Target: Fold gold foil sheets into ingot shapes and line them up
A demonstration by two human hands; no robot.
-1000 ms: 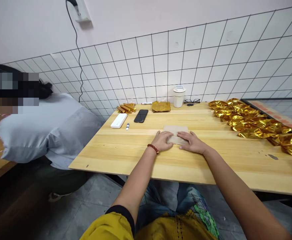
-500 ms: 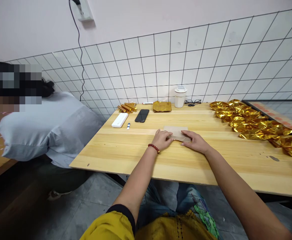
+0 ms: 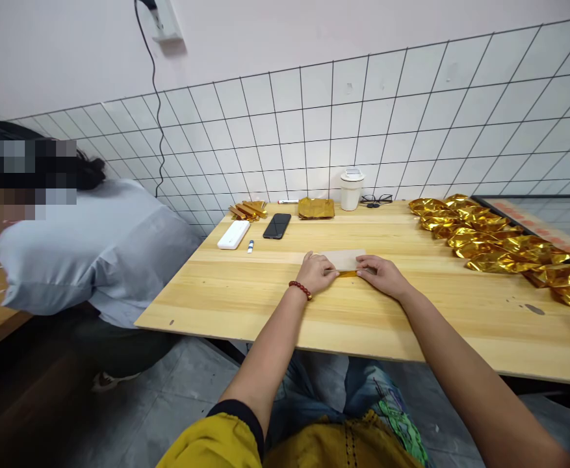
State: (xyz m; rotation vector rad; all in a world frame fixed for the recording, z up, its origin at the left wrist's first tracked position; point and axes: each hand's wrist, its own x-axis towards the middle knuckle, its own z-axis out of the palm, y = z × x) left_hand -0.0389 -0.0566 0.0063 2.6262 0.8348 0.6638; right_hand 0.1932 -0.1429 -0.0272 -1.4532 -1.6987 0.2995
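Observation:
A sheet of paper [image 3: 343, 259], pale on its upper face, lies on the wooden table in front of me. Its near edge is folded over and shows a narrow gold strip. My left hand [image 3: 318, 272] pinches the near left end of that fold, a dark red bead bracelet at the wrist. At the right end, my right hand [image 3: 381, 275] grips the same edge between thumb and fingers. Beyond the hands are a gold paper stack [image 3: 316, 208], a black phone [image 3: 277, 226], a white power bank [image 3: 234, 234] and a small blue-and-white stick [image 3: 250, 246].
Rows of shiny gold folded pieces [image 3: 489, 237] cover the table's right side. A white lidded cup [image 3: 351, 189] and glasses [image 3: 377, 199] stand along the wall. Folded gold strips [image 3: 248, 210] lie at the back left. A person [image 3: 104, 247] sits left of the table [image 3: 246, 305].
The near edge of the paper has been turned up, so a gold strip now shows between my hands. My right fingers have closed in on the edge.

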